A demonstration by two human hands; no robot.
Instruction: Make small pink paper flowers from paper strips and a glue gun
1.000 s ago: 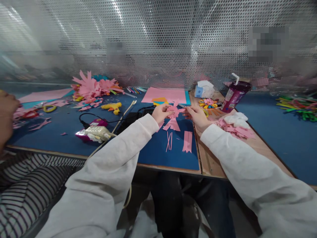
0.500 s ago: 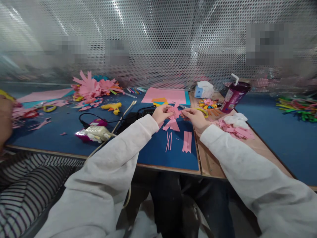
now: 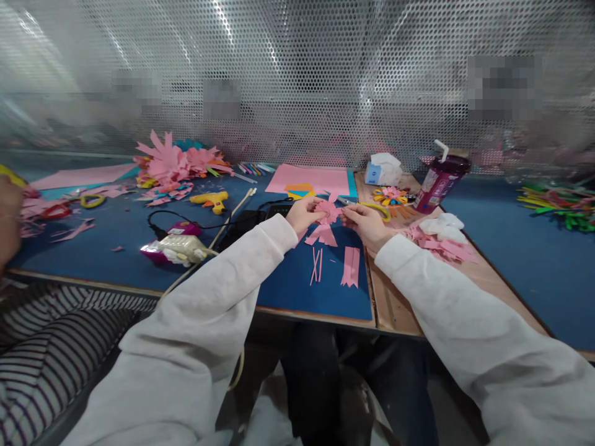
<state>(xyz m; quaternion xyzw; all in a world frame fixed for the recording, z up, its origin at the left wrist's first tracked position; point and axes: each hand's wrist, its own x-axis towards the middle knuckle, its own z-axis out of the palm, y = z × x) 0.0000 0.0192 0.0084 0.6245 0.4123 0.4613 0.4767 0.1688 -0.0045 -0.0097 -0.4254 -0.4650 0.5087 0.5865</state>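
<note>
Between my two hands is a pink paper flower [image 3: 329,212] with notched strips fanning out from its middle. My left hand [image 3: 303,215] pinches it from the left side. On the right, my right hand [image 3: 366,224] has thumb and forefinger closed at the flower's edge. Below the flower on the blue table top lie thin pink paper strips [image 3: 320,265] and some wider notched pink strips [image 3: 350,267]. Yellow-handled scissors [image 3: 382,212] lie just behind my right hand, partly hidden by it.
A purple cup with a straw [image 3: 440,183], a tissue pack [image 3: 383,169] and pink scraps [image 3: 441,244] stand or lie on the brown board at right. To the left are a yellow glue gun [image 3: 210,201], a power strip [image 3: 181,249] and a co-worker's striped garment [image 3: 69,347].
Almost nothing differs. Both hands keep their places at the pink flower, and the view has shifted very slightly.
</note>
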